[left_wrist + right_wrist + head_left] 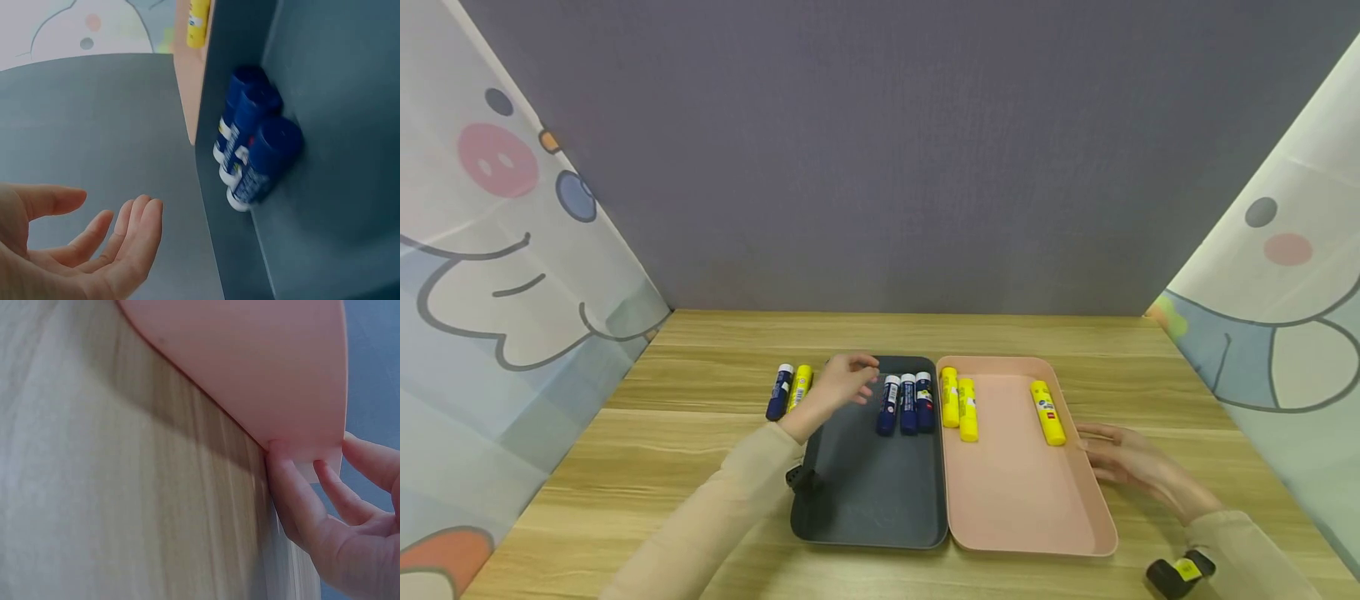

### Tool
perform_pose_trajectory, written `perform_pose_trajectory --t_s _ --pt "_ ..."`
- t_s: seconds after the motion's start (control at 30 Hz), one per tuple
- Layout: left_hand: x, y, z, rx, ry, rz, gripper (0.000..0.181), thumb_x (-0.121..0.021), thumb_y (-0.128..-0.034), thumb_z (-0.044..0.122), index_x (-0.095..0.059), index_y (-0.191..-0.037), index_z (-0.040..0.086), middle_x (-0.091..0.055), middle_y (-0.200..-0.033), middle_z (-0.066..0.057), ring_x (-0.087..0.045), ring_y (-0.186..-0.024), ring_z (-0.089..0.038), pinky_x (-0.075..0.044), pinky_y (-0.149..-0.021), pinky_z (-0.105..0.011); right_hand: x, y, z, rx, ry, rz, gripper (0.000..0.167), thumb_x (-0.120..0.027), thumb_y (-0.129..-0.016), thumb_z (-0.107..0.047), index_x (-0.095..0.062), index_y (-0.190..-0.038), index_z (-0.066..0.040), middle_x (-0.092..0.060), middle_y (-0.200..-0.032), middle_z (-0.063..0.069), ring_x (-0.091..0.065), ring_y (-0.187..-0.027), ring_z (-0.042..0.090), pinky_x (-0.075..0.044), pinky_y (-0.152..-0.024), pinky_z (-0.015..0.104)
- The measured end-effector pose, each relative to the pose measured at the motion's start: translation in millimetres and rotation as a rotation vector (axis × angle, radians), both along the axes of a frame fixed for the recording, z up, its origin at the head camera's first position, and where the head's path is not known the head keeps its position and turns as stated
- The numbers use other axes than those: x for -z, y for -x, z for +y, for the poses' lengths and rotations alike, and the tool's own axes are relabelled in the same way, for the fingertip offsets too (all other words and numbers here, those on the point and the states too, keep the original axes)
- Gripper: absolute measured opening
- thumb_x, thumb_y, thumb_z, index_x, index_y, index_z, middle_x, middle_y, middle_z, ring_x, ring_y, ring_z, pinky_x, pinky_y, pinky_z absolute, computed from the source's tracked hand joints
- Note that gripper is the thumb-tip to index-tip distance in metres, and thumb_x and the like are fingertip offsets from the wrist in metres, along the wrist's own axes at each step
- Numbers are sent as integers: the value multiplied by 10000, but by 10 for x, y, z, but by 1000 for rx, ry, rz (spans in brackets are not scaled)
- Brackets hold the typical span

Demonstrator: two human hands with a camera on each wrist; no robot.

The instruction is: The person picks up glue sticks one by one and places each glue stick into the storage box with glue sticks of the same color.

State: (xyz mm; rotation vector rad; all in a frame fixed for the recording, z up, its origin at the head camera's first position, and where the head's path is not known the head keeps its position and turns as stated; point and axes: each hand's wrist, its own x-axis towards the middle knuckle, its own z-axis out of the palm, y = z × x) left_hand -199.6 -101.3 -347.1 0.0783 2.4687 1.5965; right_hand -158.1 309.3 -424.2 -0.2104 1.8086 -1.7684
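My left hand [846, 382] hovers over the upper left of the dark grey tray [872, 508], holding nothing, its fingers loosely bent. To its right, three blue glue sticks [907, 404] with white ends lie side by side in that tray; in the left wrist view these blue glue sticks [250, 134] are apart from the fingers. My right hand [1123, 460] rests at the right side of the pink tray [1022, 517]. In the right wrist view its fingertips touch the pink tray's outer wall [262, 375], with the thumb near the rim. Three yellow glue sticks [1047, 413] lie in the pink tray.
Left of the dark tray, a blue glue stick [780, 392] and a yellow glue stick [802, 382] lie on the wooden table [700, 400], partly beside the left forearm. The two trays stand side by side. A grey panel [895, 167] rises behind the table.
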Motion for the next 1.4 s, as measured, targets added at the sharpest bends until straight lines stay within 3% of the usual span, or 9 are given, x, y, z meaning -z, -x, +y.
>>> perform_pose_trajectory --t_s 0.27,0.47,0.67,0.87,1.07,1.2,1.4 --pt "17 -27 -262 -32 54 8 275 -481 -892 95 -538 -1128 -33 -585 -1001 -212 -568 -639 -147 -516 -651 -350 3 0 -6 12 -24 7 662 -456 -924 -148 -40 -1299 206 -565 -1088 -38 -579 -954 104 -470 -826 305" --pt "54 -25 -433 -52 90 13 286 -484 -892 97 -531 -1145 -28 -573 -1033 -225 -581 -669 -194 -510 -683 -384 10 -4 -5 15 -16 4 659 -453 -925 -145 -38 -1299 204 -566 -1082 -40 -579 -953 107 -470 -828 306" --pt "114 -10 -600 -97 146 71 293 -514 -871 83 -541 -1131 -48 -575 -974 -214 -591 -713 -316 -510 -605 -354 18 2 -7 18 -22 -1 659 -453 -925 -144 -37 -1303 200 -564 -1095 -25 -574 -961 104 -467 -832 307" --pt "180 8 -757 -101 212 130 299 -503 -856 47 -531 -1119 -91 -568 -884 -238 -536 -592 -224 -427 -487 -250 24 7 -11 23 -44 7 666 -457 -924 -151 -40 -1305 201 -560 -1103 -15 -573 -958 99 -468 -831 311" --pt "245 7 -889 -114 362 223 285 -534 -832 35 -544 -1083 -100 -587 -900 -229 -554 -681 -233 -437 -547 -282 24 6 -6 22 -31 5 659 -460 -922 -148 -51 -1300 204 -567 -1086 -28 -575 -955 99 -469 -829 308" --pt "298 22 -974 -114 428 265 291 -537 -818 23 -540 -1077 -109 -603 -882 -238 -554 -617 -227 -423 -496 -274 21 5 -6 27 -29 0 659 -466 -919 -149 -60 -1301 201 -568 -1078 -38 -577 -951 100 -469 -829 310" --pt "367 61 -1074 -141 503 244 305 -554 -814 52 -536 -1074 -105 -605 -881 -253 -574 -614 -236 -445 -479 -279 15 1 -12 36 -43 0 673 -471 -918 -156 -50 -1303 201 -565 -1083 -29 -577 -948 100 -470 -827 316"
